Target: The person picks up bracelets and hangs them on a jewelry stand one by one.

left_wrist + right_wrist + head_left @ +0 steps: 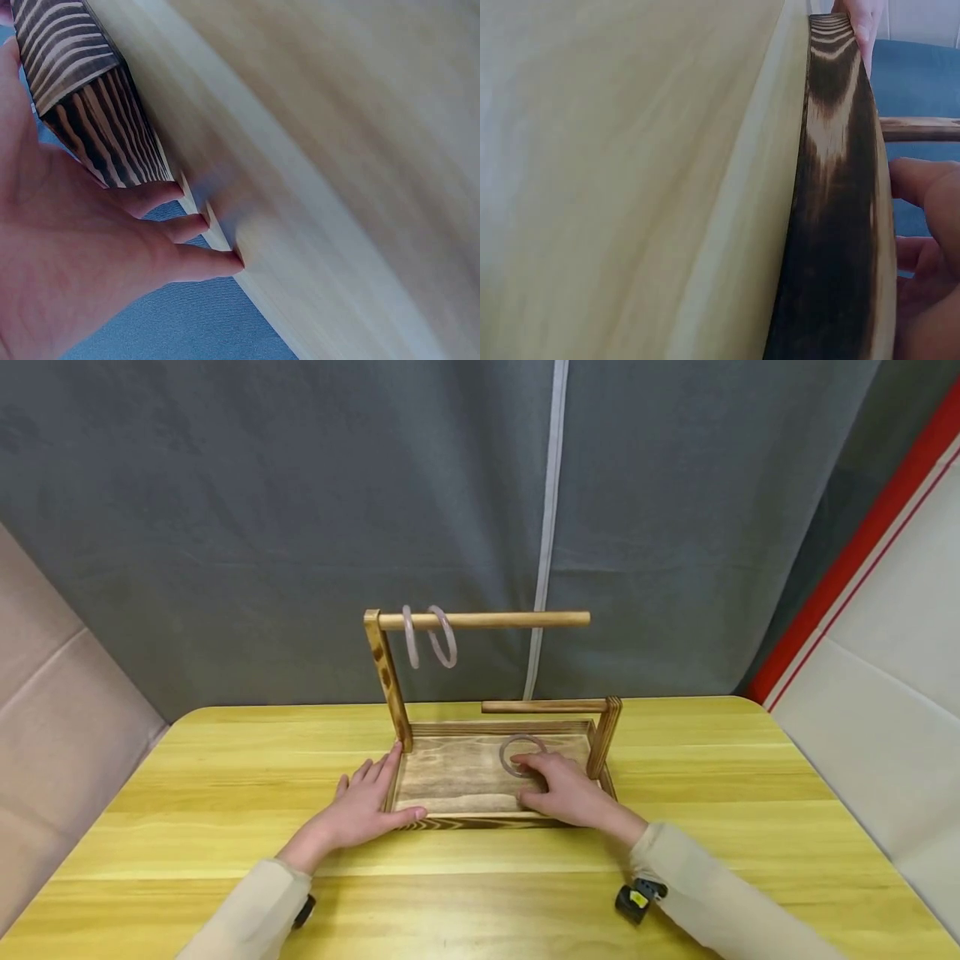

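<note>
A wooden stand has a shallow tray point(442, 781), a tall left post with a long rod point(517, 620) and a short right post with a lower rod point(543, 707). Two pale bangles point(442, 637) hang from the upper rod near its left end. A third pale bangle point(505, 760) is in the tray, partly covered by my right hand point(566, 789). The right fingers overlap its near right side, thumb apart; whether they touch it cannot be told. My left hand point(363, 810) rests against the tray's left end, fingers spread, thumb over the front wall; its fingertips point(232, 262) touch the tabletop.
The stand sits on a light wooden table point(480, 902). A grey curtain point(300, 527) hangs behind it, with pale panels point(892, 677) to the sides. Dark wrist-worn devices, one being a small black camera point(632, 902), show at the sleeves.
</note>
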`<state>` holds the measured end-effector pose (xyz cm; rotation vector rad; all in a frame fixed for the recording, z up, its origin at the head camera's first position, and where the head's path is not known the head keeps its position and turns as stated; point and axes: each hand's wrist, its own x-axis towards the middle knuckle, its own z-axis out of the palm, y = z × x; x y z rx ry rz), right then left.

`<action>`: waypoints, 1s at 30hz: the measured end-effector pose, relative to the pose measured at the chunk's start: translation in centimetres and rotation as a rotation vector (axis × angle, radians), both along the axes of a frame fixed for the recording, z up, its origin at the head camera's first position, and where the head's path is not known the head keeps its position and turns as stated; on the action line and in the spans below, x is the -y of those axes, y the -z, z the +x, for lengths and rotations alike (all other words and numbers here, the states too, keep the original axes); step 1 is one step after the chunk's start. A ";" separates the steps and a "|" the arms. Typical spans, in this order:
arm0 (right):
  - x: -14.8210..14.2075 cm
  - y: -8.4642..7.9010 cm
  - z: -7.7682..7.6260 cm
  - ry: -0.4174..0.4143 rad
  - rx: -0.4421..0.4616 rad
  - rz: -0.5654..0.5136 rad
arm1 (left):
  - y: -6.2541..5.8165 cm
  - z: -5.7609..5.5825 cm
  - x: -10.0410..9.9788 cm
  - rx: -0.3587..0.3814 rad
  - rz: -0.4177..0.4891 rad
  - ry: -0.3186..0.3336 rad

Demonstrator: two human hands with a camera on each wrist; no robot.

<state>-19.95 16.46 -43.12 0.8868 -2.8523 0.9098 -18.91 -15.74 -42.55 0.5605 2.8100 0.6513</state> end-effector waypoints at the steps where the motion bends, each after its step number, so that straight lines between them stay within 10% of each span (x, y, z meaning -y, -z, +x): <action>1: 0.2 0.0 0.1 0.000 0.006 0.004 | 0.0 0.0 0.0 0.000 0.000 0.000; 30: 4.8 -0.4 0.8 -0.081 0.123 -0.067 | 0.1 -0.1 -0.1 0.000 -0.013 -0.013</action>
